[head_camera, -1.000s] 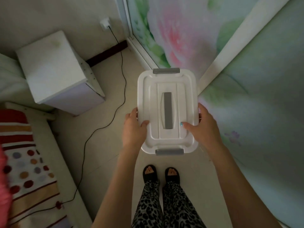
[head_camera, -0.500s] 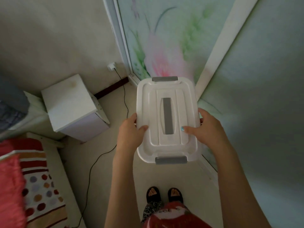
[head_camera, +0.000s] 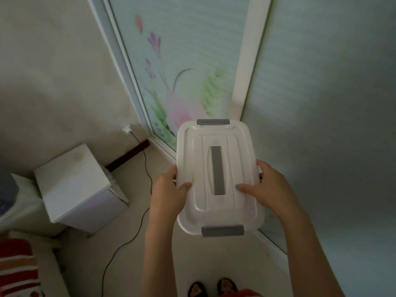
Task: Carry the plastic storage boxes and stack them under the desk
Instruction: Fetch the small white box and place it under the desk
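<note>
A white plastic storage box (head_camera: 231, 172) with a grey lid handle and grey end latches hangs in the air in front of me, lid up. My left hand (head_camera: 169, 194) grips its left side, thumb lying on the lid. My right hand (head_camera: 270, 187) grips the right side, thumb likewise on top. The fingers of both hands are hidden under the box. No desk is in view.
A white bedside cabinet (head_camera: 75, 185) stands at the left against the wall. A black cable (head_camera: 137, 230) runs from a wall plug across the floor. Sliding doors with flower prints (head_camera: 182, 82) fill the right. A striped, dotted blanket (head_camera: 17, 269) lies at the lower left.
The view has tilted upward, showing more of the wall and doors and less of my legs. The box stays held between both hands in the same grip.
</note>
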